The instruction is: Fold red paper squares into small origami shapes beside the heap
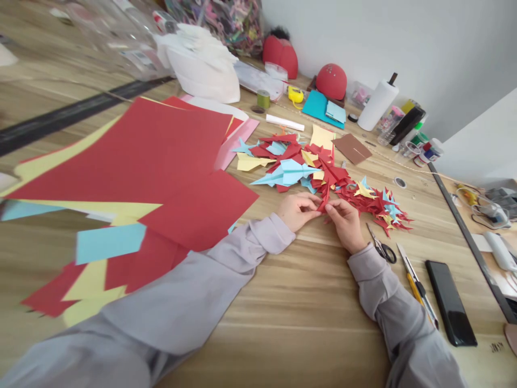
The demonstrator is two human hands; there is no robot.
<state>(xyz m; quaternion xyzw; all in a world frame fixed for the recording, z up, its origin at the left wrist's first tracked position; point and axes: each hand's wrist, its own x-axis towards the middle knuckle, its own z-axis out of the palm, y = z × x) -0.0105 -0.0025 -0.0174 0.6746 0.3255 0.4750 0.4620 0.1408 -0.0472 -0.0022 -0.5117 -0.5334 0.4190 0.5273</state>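
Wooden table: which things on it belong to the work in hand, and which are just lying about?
Seem part of the work:
- red folded paper, pinched by the left hand and right hand
- pile of folded papers
- coloured sheets
- scissors, perhaps, though untouched

Probably just lying about:
- black phone
- yellow tape measure
- red dome
- white roll

Lower right: a black phone [451,303] on a wooden table [283,323]. Upper right: an upright white roll [375,106]. Top centre: a yellow tape measure [296,95] near a red dome [331,81]. Upper left: blurred clear plastic bottles [141,60].
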